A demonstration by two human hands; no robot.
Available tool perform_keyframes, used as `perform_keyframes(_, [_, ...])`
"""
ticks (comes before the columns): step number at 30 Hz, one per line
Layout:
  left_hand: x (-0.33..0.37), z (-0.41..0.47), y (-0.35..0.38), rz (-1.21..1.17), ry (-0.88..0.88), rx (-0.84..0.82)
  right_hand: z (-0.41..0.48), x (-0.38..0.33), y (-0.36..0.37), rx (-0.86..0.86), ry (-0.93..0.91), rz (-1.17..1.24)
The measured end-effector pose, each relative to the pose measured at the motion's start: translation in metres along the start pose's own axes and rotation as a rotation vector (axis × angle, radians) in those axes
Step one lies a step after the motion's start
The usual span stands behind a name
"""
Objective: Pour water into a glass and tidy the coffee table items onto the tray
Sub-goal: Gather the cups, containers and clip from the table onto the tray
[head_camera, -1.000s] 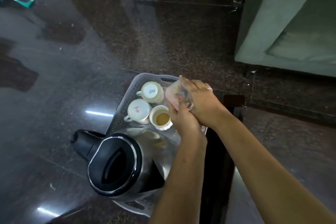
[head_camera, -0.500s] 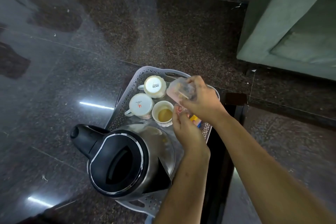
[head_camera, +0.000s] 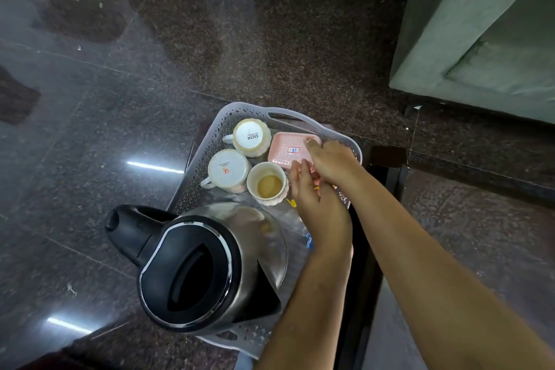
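A white perforated tray (head_camera: 240,109) sits on the glass coffee table. On it stand two upturned white cups (head_camera: 250,137) (head_camera: 226,170), an upright cup with a brown residue (head_camera: 267,185), and a steel kettle with a black lid (head_camera: 195,273) at the near end. A small pink dish (head_camera: 283,149) lies bottom-up on the tray beside the cups, a sticker on its base. My right hand (head_camera: 335,161) grips the dish's right edge, thumb on top. My left hand (head_camera: 318,207) lies just below it, straight fingers touching the dish's near edge.
Small yellow (head_camera: 291,203) and blue (head_camera: 308,242) wrappers lie on the tray under my left wrist. The table's dark frame (head_camera: 387,156) runs along the right. A grey-green sofa (head_camera: 480,39) stands at the far right. Dark polished floor shows through the glass.
The pink dish, held tilted above the tray before, now lies face down and flat beside the cups. Both hands came down with it.
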State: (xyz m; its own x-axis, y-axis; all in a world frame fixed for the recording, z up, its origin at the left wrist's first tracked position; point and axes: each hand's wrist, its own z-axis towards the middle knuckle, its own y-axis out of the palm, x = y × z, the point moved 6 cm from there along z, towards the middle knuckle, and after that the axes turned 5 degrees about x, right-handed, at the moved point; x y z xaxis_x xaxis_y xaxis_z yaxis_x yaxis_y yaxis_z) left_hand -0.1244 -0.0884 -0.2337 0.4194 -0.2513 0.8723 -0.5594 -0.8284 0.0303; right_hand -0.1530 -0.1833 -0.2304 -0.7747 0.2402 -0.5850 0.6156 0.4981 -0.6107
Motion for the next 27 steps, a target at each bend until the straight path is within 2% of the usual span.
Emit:
perform_keyframes(5, [-0.010, 0.001, -0.004, -0.033, -0.056, 0.006, -0.005, -0.004, -0.001, 0.003, 0.066, -0.154])
perform_keyframes(9, [-0.012, 0.001, -0.005, 0.009, -0.060, -0.011, -0.010, -0.011, -0.003, -0.063, 0.028, -0.229])
perform_keyframes(12, [-0.011, 0.000, -0.006, -0.002, -0.058, -0.015, -0.011, -0.007, -0.004, -0.019, 0.071, -0.156])
perform_keyframes(18, [-0.007, -0.006, -0.004, 0.037, -0.054, -0.044, -0.008, 0.003, -0.014, 0.150, 0.074, -0.066])
perform_keyframes(24, [0.005, -0.019, 0.003, 0.135, 0.069, -0.095, -0.035, 0.020, -0.055, 0.439, -0.027, 0.090])
perform_keyframes(27, [0.013, -0.033, 0.017, 0.177, 0.180, -0.117, -0.055, 0.046, -0.080, 0.513, -0.026, 0.168])
